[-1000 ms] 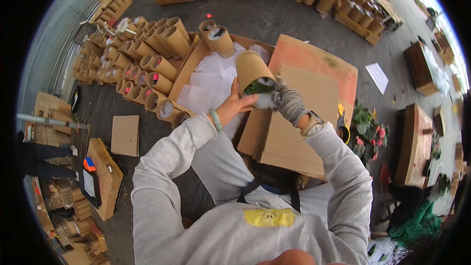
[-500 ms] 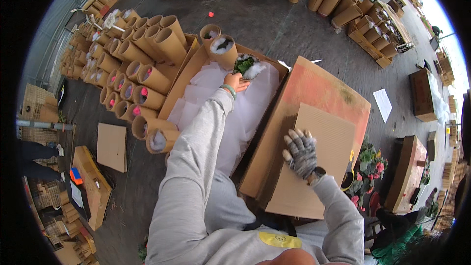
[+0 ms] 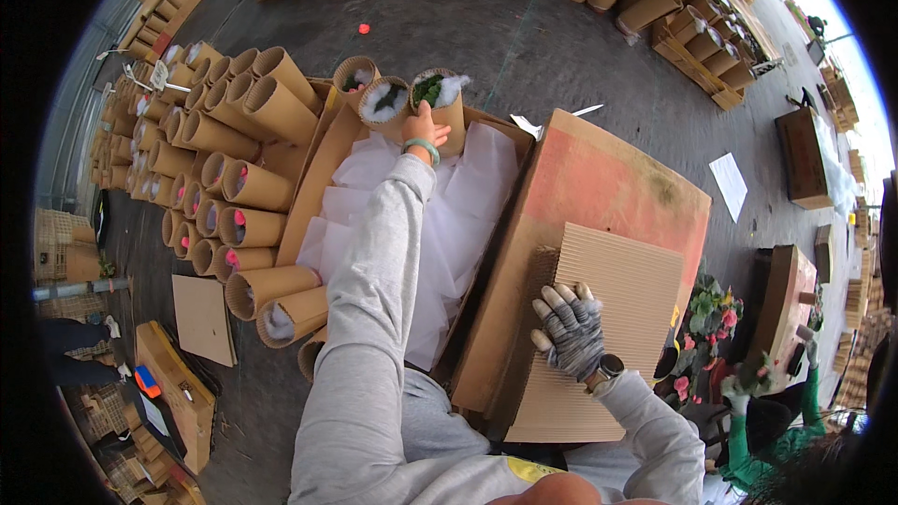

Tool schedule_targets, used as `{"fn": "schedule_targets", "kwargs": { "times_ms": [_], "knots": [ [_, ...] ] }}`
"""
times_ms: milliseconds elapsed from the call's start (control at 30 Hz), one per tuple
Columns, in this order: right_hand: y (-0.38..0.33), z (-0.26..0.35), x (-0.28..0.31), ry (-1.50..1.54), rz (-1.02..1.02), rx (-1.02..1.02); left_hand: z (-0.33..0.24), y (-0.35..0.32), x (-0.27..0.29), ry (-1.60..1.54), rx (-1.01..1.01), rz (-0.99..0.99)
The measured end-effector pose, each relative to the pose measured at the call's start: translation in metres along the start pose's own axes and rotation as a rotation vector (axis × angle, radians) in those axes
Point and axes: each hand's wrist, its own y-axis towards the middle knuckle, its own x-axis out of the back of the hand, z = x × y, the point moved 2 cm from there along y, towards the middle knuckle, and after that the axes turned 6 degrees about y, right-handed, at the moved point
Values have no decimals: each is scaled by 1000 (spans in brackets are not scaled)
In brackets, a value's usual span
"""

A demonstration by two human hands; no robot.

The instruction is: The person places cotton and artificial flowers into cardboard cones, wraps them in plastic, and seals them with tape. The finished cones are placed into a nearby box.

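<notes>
My bare left hand (image 3: 427,131), a green band at its wrist, rests against a cardboard tube (image 3: 453,122). Green leaves (image 3: 428,90) and white fluffy filling (image 3: 453,87) show at that tube's mouth. Its fingers are stretched out and apart along the tube's side and rim. Two more filled tubes stand just left of it, one with white filling (image 3: 384,102). Below lie overlapping translucent white sheets (image 3: 477,173) in a long open box (image 3: 301,241). My right hand (image 3: 572,325), in a grey glove with pale fingertips, lies open on a stack of ribbed cardboard sheets (image 3: 613,374).
A large reddish-brown box (image 3: 617,168) carries the sheets. Many cardboard tubes (image 3: 271,112) crowd the left, some with pink flowers. A bunch of pink flowers (image 3: 716,318) stands at right. A co-worker in green sleeves (image 3: 739,440) handles flowers at lower right. A flat cardboard piece (image 3: 203,320) lies left.
The leafy tube, tilted beside my left hand before, now stands upright next to the other two tubes. My left hand has reached farther forward with it. My right hand stays on the sheets.
</notes>
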Motion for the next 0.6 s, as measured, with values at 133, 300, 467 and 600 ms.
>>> {"fn": "schedule_targets", "kwargs": {
  "times_ms": [133,300,467,600],
  "knots": [
    [1,3,2,1,-9,-19,20,-23,-3,-31,-28,44],
    [0,2,2,18,-58,-9,28,-39,1,101,-43,40],
    [-1,1,0,15,-48,-7,11,-29,12,420,-29,-36],
    [1,1,3,29,-78,-3,1,-18,16,560,-34,-102]
  ]
}}
